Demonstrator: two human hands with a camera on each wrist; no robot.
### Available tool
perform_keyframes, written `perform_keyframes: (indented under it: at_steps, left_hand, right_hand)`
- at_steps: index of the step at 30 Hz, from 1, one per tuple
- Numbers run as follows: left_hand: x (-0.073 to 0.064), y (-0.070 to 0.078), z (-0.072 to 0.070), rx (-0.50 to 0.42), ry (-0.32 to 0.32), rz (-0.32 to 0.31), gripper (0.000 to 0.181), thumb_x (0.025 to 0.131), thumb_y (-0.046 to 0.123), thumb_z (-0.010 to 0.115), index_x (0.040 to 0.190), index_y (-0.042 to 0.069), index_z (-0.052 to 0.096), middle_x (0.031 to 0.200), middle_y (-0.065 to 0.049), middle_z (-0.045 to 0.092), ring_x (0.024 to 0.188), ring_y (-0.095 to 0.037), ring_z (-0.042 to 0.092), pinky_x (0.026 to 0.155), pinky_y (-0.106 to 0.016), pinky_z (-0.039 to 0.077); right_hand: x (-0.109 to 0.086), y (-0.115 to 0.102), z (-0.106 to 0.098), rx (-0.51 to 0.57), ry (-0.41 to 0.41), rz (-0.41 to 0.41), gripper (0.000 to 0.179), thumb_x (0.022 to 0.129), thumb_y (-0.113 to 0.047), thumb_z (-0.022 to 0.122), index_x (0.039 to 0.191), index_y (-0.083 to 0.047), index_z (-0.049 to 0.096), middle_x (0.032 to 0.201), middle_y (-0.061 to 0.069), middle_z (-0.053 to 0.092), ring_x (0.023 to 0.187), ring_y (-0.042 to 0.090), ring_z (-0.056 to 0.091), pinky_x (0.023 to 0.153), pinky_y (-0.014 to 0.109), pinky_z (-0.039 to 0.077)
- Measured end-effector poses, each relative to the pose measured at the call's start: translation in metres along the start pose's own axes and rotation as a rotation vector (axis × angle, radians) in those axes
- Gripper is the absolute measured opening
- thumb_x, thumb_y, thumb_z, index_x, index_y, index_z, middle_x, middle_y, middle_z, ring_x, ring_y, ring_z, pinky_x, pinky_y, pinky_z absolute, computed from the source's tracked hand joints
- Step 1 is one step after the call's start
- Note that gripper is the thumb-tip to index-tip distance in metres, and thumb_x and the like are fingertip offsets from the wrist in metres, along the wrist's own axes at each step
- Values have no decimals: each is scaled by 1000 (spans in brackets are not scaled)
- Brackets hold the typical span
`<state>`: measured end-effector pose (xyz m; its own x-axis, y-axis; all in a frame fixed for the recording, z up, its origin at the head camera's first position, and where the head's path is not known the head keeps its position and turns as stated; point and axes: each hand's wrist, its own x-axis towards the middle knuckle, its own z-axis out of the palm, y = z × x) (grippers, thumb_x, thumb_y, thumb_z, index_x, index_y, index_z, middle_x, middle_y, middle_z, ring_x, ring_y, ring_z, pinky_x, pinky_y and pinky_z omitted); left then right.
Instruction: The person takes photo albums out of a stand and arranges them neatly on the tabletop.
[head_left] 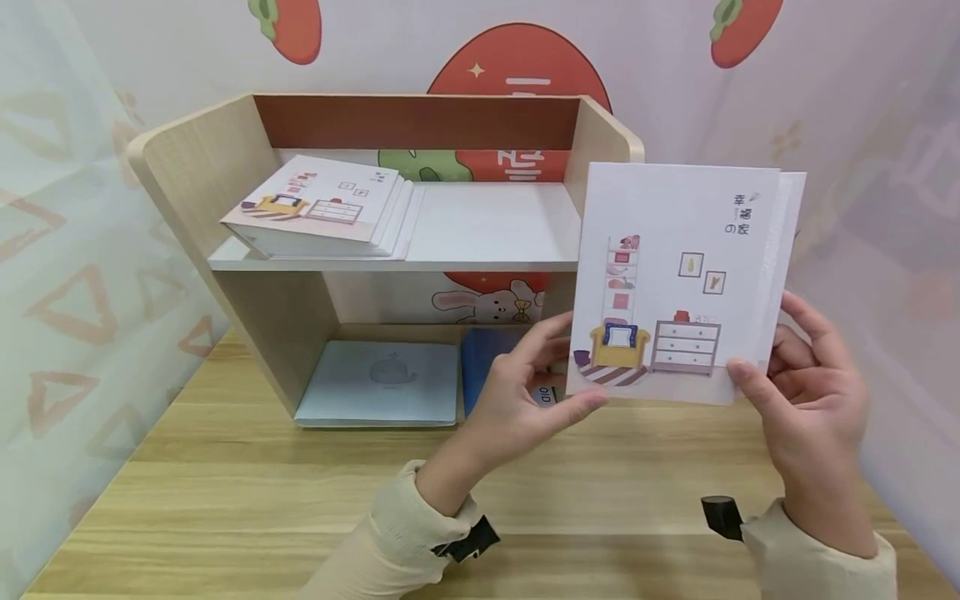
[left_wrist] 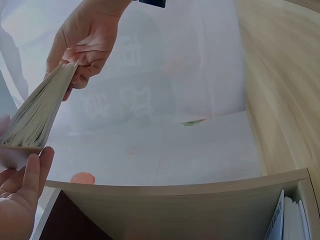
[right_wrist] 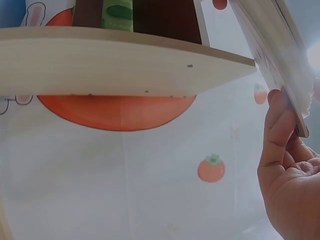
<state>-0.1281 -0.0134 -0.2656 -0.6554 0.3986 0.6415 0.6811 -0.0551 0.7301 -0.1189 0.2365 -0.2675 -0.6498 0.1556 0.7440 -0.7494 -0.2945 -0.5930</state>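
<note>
Head view: left hand [head_left: 517, 402] and right hand [head_left: 819, 390] are pinching the book [head_left: 678, 287] from opposite sides, standing it upright by the right end of the shelf [head_left: 495, 223].

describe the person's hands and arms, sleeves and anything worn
The left hand and right hand wear no gloves. The sleeves are plain beige, bunched toward the wrists, and a small black piece juts out near each wrist; its purpose is unclear.
</note>
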Motion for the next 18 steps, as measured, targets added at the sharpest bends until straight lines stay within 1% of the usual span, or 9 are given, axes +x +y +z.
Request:
perform_keyframes:
  at_steps: [3, 7, 10, 14, 18]
  left_hand:
    - [1, 2, 3, 10, -20, -1, 64, 79, 3, 70, 135, 5, 39, 116, -16, 63, 103, -14, 62, 77, -24, 54]
    - [1, 2, 7, 29, -37, -4, 64, 79, 4, 71, 135, 5, 39, 116, -14, 63, 102, -14, 63, 78, -22, 53]
    - [1, 1, 13, 45, -54, 3, 64, 79, 4, 71, 134, 3, 40, 115, -15, 64, 101, -14, 64, 78, -20, 53]
    - [1, 0, 20, 58, -82, 6, 62, 79, 4, 71, 133, 1, 41, 114, -15, 64, 101, -13, 63, 79, -18, 52]
    - [2, -8, 27, 48, -108, -34, 60, 80, 6, 70, 133, 3, 41, 117, -13, 64, 103, -10, 62, 80, -16, 51]
  right_hand:
    - [-1, -4, -6, -13, -5, 14, 65, 70, 36, 44, 131, 18, 33, 105, 24, 64, 82, 24, 62, 63, 21, 50]
    - [-3, -9, -14, -13, -8, 64, 66, 72, 36, 43, 133, 15, 32, 109, 24, 64, 83, 24, 63, 67, 22, 53]
    - [-4, -13, -21, -9, -8, 97, 67, 73, 36, 43, 134, 13, 31, 110, 23, 64, 82, 24, 63, 69, 22, 54]
    - [-5, -18, -30, -29, -12, 111, 68, 73, 36, 42, 135, 12, 30, 108, 21, 65, 81, 23, 65, 69, 21, 54]
    - [-5, -21, -36, -103, -8, 133, 67, 73, 35, 42, 135, 11, 31, 107, 17, 66, 80, 20, 64, 68, 19, 53]
